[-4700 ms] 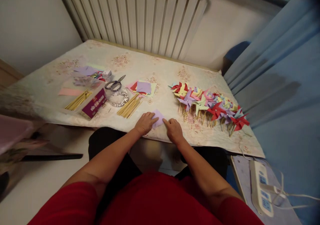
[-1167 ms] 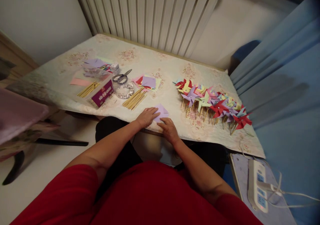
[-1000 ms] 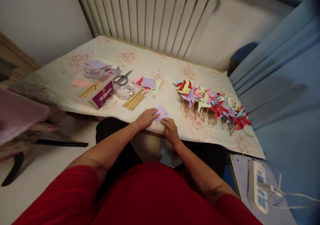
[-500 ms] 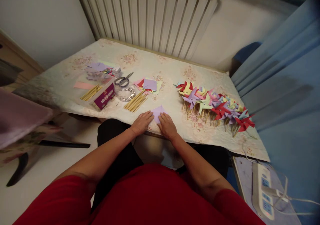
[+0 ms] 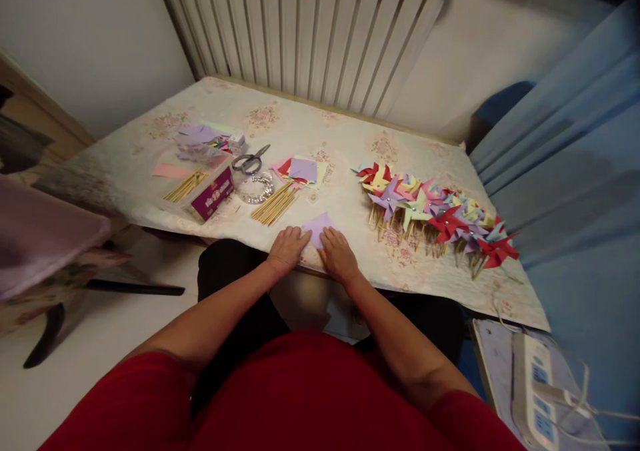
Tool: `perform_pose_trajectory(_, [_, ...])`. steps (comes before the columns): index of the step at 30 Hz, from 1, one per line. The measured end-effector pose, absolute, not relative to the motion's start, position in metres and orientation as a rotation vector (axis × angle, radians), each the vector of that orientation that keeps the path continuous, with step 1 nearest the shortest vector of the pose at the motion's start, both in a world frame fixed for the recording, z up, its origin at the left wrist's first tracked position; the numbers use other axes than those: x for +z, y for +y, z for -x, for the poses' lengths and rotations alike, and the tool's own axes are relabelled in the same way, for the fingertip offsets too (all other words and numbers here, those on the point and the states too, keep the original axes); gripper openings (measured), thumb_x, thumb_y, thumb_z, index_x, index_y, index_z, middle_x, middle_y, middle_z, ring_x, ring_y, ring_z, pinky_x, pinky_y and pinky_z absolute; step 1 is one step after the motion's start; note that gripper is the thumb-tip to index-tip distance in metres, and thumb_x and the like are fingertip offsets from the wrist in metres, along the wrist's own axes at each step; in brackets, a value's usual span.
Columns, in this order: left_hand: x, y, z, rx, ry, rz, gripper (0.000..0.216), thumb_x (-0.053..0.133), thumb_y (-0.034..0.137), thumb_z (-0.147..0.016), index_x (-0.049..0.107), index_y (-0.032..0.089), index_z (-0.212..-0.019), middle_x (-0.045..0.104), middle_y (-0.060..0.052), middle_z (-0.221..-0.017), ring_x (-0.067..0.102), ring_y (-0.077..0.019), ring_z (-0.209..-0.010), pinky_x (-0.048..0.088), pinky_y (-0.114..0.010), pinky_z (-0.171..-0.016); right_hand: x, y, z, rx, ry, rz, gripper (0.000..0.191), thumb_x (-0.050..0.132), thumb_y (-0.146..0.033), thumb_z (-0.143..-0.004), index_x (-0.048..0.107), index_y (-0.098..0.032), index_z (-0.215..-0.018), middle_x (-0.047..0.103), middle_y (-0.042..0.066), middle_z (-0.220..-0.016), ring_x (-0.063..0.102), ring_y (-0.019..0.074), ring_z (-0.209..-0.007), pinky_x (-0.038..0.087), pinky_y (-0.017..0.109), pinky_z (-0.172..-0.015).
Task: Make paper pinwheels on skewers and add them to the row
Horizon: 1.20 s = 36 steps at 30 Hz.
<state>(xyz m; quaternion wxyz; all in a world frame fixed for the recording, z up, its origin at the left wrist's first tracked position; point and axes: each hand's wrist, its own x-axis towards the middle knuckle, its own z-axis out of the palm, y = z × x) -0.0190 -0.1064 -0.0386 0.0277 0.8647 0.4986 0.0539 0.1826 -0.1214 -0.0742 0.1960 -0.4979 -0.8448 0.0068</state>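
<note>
A small purple paper square [image 5: 317,224] lies near the table's front edge. My left hand [image 5: 287,249] rests on its left part and my right hand [image 5: 338,256] on its right part, fingers stretched flat and pressing the paper down. Wooden sticks [image 5: 275,205] lie just behind my left hand. A stack of coloured paper squares [image 5: 301,169] sits farther back. A long row of finished paper pinwheels [image 5: 433,211] stretches to the right of my right hand.
Scissors [image 5: 251,161], a ring of pins [image 5: 256,188], a purple box [image 5: 212,193] and more sticks [image 5: 183,187] lie at the left. The table [image 5: 320,127] stands against a white radiator [image 5: 310,34]. A power strip [image 5: 536,397] lies at the lower right, a blue curtain [image 5: 575,144] beside it.
My right hand has moved from the paper's lower corner up onto its right side, and both hands now lie close together flat on the purple paper. The view shifted slightly.
</note>
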Motion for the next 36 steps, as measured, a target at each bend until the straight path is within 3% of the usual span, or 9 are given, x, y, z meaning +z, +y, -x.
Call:
perform_pose_trajectory(4, [-0.031,-0.103,0.013,0.097,1.624,-2.681,0.047,0.051,0.022,-0.09,0.052,0.015,-0.137,0.056,-0.018,-0.112,0.049,-0.0311,-0.105,0.038,-0.042,-0.084,-0.075,-0.121,-0.183,0.023,-2.35,1.384,0.044,0.049,-0.028,-0.097,0.051,-0.011,-0.138,0.048,0.018,-0.147,0.035,0.0295,-0.144,0.03,0.053,-0.118])
perform_pose_trajectory(14, [-0.029,-0.102,0.012,0.128,1.65,-2.658,0.034,0.042,0.018,-0.094,0.058,0.014,-0.123,0.058,-0.018,-0.109,0.05,-0.03,-0.104,0.036,-0.041,-0.083,-0.075,-0.121,-0.183,0.018,-2.346,1.373,0.043,0.05,-0.027,-0.097,0.051,-0.011,-0.137,0.049,0.019,-0.146,0.036,0.0298,-0.144,0.031,0.054,-0.118])
perform_pose_trajectory(28, [-0.026,-0.101,0.024,0.104,1.722,-2.628,0.032,0.035,0.014,-0.095,0.061,0.008,-0.114,0.057,-0.018,-0.107,0.05,-0.0297,-0.103,0.04,-0.042,-0.087,-0.069,-0.122,-0.181,0.06,-2.336,1.405,0.042,0.051,-0.026,-0.096,0.053,-0.011,-0.136,0.05,0.019,-0.146,0.036,0.0284,-0.144,0.03,0.052,-0.118])
perform_pose_trajectory(32, [-0.027,-0.1,0.026,0.214,1.771,-2.57,0.04,0.034,0.012,-0.094,0.054,0.009,-0.13,0.056,-0.018,-0.117,0.05,-0.0278,-0.105,0.04,-0.04,-0.088,-0.07,-0.122,-0.181,0.037,-2.339,1.397,0.043,0.05,-0.027,-0.096,0.052,-0.011,-0.136,0.05,0.019,-0.146,0.037,0.0294,-0.143,0.031,0.053,-0.118])
perform_pose_trajectory(36, [-0.029,-0.098,0.017,0.206,1.627,-2.645,0.052,0.036,0.014,-0.095,0.041,0.019,-0.146,0.05,-0.017,-0.135,0.049,-0.0273,-0.111,0.04,-0.04,-0.088,-0.073,-0.122,-0.182,0.009,-2.345,1.394,0.043,0.049,-0.026,-0.096,0.052,-0.008,-0.136,0.049,0.019,-0.146,0.038,0.0308,-0.142,0.03,0.052,-0.118])
